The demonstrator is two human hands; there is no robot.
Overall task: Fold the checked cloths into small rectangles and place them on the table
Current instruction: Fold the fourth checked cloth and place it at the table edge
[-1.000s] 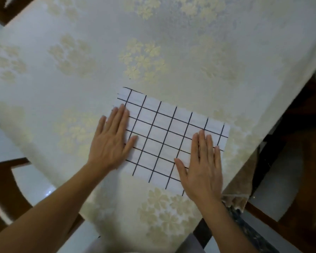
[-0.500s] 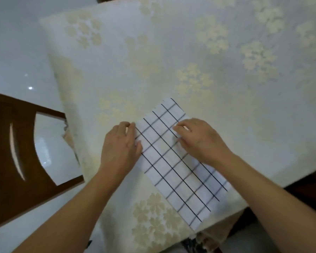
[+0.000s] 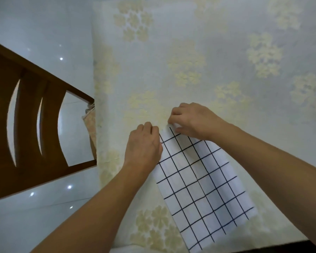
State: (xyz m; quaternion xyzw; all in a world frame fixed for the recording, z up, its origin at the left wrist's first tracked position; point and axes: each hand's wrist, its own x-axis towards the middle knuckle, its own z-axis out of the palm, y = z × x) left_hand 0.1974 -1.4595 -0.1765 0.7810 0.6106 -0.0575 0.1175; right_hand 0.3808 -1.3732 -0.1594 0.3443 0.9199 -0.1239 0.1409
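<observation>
A white checked cloth (image 3: 204, 185) with black grid lines lies folded as a long rectangle on the table (image 3: 217, 61), running from the centre toward the near right edge. My left hand (image 3: 144, 145) grips the cloth's far left corner with curled fingers. At the far right corner my right hand (image 3: 190, 121) pinches the cloth between fingers and thumb. Both hands hide the far short edge.
The table carries a pale tablecloth with cream flower patterns. A brown wooden chair back (image 3: 31, 125) stands to the left over a glossy light floor (image 3: 35, 30). The table's left edge (image 3: 95, 106) and near edge are close to the cloth.
Both hands went from pressing flat on the cloth to gripping its far corners. The view swung, so the cloth now runs lengthwise away from the near edge.
</observation>
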